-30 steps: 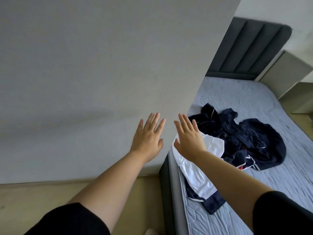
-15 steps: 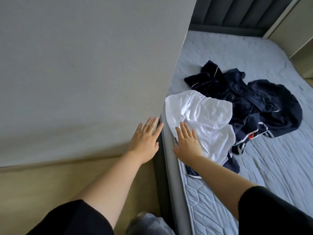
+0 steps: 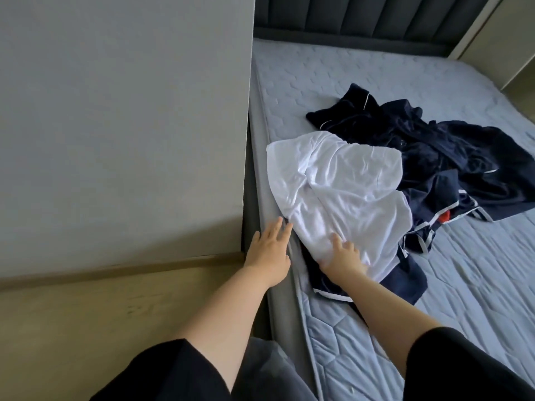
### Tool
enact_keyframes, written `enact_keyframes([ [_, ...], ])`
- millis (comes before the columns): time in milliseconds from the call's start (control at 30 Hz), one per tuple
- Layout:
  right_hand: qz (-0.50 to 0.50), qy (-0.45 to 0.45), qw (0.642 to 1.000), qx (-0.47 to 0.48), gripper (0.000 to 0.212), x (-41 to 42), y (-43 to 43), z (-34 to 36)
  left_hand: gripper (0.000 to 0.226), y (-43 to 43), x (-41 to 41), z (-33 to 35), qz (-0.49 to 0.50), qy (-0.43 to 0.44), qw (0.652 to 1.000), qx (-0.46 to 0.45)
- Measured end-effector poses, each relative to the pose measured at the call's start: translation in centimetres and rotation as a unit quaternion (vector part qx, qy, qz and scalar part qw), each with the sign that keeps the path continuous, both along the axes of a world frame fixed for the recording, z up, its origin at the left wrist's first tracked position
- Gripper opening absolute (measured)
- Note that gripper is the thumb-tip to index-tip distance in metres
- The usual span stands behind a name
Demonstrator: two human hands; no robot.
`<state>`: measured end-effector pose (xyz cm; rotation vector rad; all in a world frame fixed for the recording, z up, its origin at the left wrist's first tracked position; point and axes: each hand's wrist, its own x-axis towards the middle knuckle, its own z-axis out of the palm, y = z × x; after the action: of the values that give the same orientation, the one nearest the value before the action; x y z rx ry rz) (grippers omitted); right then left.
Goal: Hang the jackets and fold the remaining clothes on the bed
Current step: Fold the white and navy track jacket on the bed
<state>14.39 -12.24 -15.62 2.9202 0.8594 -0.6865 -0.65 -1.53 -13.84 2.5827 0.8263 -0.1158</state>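
The white garment (image 3: 338,183) lies on the bed (image 3: 477,285) near its left edge, stretching away from the person. The right hand (image 3: 344,257) rests on its near end, grip unclear; the left hand (image 3: 269,250), spread flat, sits just beside.

Bed (image 3: 362,91) under heaped clothes (image 3: 376,180)

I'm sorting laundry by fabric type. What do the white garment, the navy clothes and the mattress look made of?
White garment: thin, matte cloth, probably cotton; it shows fine wrinkles. Navy clothes: heavier, soft-looking matte fabric with white piping; fibre unclear. Mattress: quilted grey-blue textile, stitched in hexagons, slight sheen.
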Motion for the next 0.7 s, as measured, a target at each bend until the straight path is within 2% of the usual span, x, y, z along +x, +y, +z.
enact_keyframes([
  [100, 0.049, -0.045, 0.998, 0.010, 0.065, 1.5, -1.5, 0.3, 0.071, -2.3, 1.0, 0.2, 0.009, 0.025, 0.999, -0.020],
  [167, 0.068, -0.043, 0.997, 0.010, 0.052, 2.4, -2.6, 0.6, 0.073, -3.8, 1.6, 1.0, 0.006, 0.050, 0.998, -0.029],
  [300, 0.052, 0.068, 0.993, 0.085, 0.042, 2.9, -4.2, 2.0, 0.076, -5.3, 2.7, 3.5, -0.019, 0.095, 0.995, -0.026],
  [367, 0.077, 0.095, 0.988, 0.094, 0.034, 3.0, -4.5, 2.3, 0.074, -5.5, 3.4, 4.5, -0.026, 0.114, 0.993, -0.027],
  [400, 0.110, 0.105, 0.986, 0.070, 0.036, 3.0, -4.9, 2.3, 0.073, -5.7, 3.6, 4.9, -0.027, 0.125, 0.991, -0.031],
  [467, 0.192, 0.133, 0.972, -0.017, 0.073, 3.1, -6.0, 1.7, 0.073, -6.4, 4.1, 5.1, -0.027, 0.144, 0.988, -0.038],
  [500, 0.227, 0.132, 0.964, -0.050, 0.084, 3.0, -6.7, 1.3, 0.074, -6.8, 4.2, 5.0, -0.028, 0.152, 0.987, -0.042],
  [533, 0.257, 0.107, 0.959, -0.059, 0.082, 2.8, -7.5, 0.8, 0.075, -7.4, 4.3, 4.8, -0.031, 0.158, 0.986, -0.046],
  [633, 0.260, 0.025, 0.965, -0.017, 0.031, 2.3, -8.6, 0.0, 0.079, -9.0, 4.3, 3.9, -0.039, 0.182, 0.981, -0.058],
  [700, 0.219, 0.055, 0.974, 0.013, 0.018, 2.2, -8.2, 0.7, 0.080, -9.5, 4.2, 3.6, -0.051, 0.183, 0.980, -0.055],
])
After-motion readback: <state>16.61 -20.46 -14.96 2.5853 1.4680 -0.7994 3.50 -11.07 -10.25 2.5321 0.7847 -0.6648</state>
